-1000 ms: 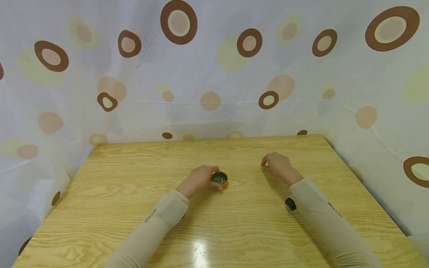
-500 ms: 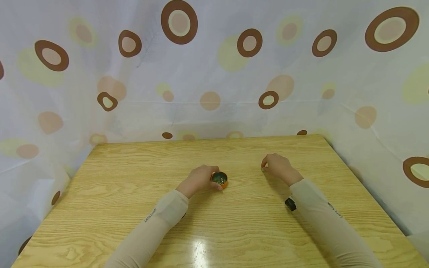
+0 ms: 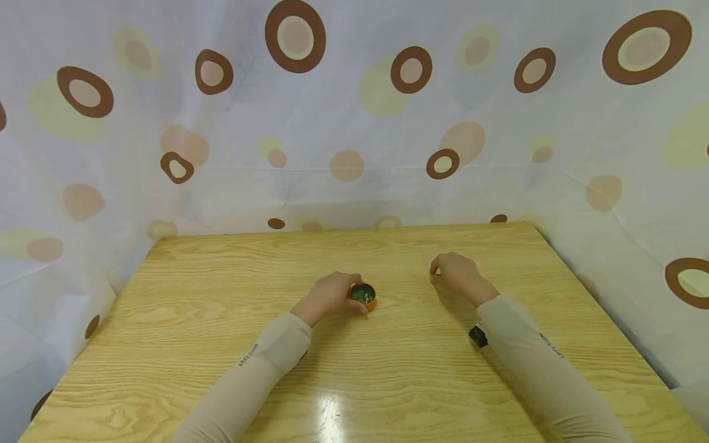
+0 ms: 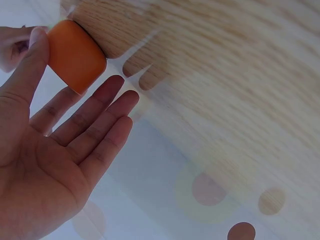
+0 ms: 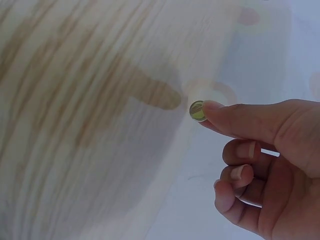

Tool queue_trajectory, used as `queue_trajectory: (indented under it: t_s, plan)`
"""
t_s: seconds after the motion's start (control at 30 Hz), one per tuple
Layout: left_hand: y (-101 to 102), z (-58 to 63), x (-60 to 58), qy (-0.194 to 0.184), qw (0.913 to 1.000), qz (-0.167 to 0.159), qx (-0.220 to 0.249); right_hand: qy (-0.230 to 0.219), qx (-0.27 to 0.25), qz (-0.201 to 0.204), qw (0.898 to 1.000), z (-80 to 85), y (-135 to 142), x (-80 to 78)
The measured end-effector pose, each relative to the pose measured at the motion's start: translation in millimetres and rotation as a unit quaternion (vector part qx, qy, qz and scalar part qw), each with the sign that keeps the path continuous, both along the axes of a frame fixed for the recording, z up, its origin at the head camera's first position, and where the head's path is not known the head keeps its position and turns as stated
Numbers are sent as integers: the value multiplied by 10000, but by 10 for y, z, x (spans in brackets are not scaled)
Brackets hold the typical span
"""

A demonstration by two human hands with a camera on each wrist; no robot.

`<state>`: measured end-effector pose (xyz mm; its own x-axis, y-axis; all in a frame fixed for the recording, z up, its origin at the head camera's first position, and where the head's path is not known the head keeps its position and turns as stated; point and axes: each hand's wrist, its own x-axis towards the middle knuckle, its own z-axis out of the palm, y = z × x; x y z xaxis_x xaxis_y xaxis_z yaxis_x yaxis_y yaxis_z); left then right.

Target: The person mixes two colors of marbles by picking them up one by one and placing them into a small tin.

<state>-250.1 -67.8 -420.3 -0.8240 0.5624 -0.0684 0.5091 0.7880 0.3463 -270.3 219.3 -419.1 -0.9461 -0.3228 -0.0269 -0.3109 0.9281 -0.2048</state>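
Observation:
My left hand [image 3: 328,296] grips a small orange cup [image 3: 373,304] by its side, between thumb and index finger. In the left wrist view the cup's smooth orange wall [image 4: 75,57] shows, while the other fingers are spread out below it. Looking down from the head, the cup's inside is dark green with small shiny pieces at the bottom. To the right, my right hand [image 3: 457,274] pinches a clear glass marble [image 5: 197,111] with a yellow-green swirl between thumb and index finger. Its remaining fingers are curled toward the palm. Close over the table, the marble is mostly hidden in the head view.
Both hands are over a wood-grain table [image 3: 232,264]. A pale curtain [image 3: 343,111] with brown and yellow circles hangs behind it and along both sides. A black wrist device [image 3: 479,336] sits under the right sleeve [image 3: 515,332].
My right hand has shifted very slightly left with the marble still pinched. The left hand and the orange cup have stayed in place.

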Motion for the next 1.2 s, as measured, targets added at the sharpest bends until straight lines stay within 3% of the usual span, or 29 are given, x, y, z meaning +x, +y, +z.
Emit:
queue_trajectory:
  t_s: [0.43,1.2]
  plan:
    - [14,-20,-10,38,10000,9,-4,139,-28,206,9997,50,-171,37]
    - [15,-33,-34,-20,10000,56,-25,551,-378,707,9953,281,-546,254]
